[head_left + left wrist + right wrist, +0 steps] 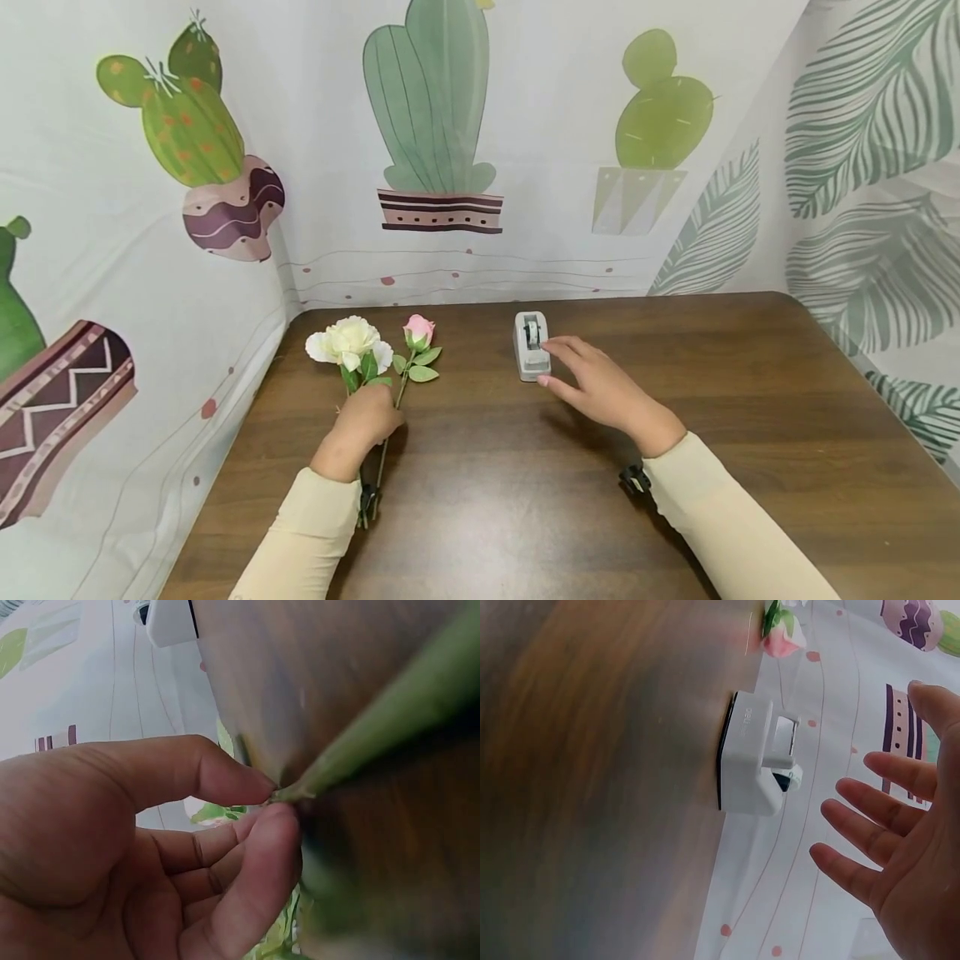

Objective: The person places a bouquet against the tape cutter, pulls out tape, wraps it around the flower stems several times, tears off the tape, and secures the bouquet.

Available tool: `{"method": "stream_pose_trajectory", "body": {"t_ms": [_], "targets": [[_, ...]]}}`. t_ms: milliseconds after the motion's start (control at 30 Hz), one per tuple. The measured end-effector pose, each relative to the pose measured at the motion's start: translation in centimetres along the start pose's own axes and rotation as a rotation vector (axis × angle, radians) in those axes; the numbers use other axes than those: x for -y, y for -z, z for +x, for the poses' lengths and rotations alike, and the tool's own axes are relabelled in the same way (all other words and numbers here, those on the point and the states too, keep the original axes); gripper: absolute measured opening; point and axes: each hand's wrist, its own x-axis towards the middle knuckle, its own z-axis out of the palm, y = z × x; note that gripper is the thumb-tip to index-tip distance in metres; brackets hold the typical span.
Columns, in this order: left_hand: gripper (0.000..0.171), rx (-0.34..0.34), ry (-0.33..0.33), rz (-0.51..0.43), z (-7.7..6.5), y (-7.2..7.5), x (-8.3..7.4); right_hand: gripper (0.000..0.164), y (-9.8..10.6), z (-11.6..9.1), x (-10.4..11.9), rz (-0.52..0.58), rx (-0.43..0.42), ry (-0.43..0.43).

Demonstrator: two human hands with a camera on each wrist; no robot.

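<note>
Dispenser [534,353] lies just left of my right hand [604,388], fingers apart, long axis fore-and-aft; left hand [364,422] pinches stem [363,747].

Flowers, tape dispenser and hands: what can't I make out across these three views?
- Head view: whatever of the white flower lies behind the left hand, which covers it.
- Left wrist view: the pinched green stem is blurred and cut off at upper right.
- Left wrist view: most of the tape dispenser, cut off by the top edge.
- Right wrist view: the pink rose's lower stem, cut off.
</note>
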Motion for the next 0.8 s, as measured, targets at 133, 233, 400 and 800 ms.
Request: {"method": "stream_pose_trajectory", "body": {"t_ms": [133, 233, 400, 800], "targets": [[0.014, 0.017, 0.035, -0.051, 0.2, -0.1, -0.2, 0.061, -0.2, 0.1, 0.1, 0.010, 0.013, 0.013], [0.016, 0.004, 0.031, -0.071, 0.2, -0.1, -0.4, 0.060, -0.4, 0.1, 0.2, 0.015, 0.018, 0.022], [0.028, -0.027, -0.003, -0.097, 0.1, 0.1, -0.8, 0.059, -0.6, 0.0, 0.4, 0.023, 0.019, 0.026], [0.019, -0.157, -0.103, -0.113, -1.0, 1.6, -3.8, 0.045, -1.1, 0.0, 1.5, 0.114, -0.020, 0.105]]}}
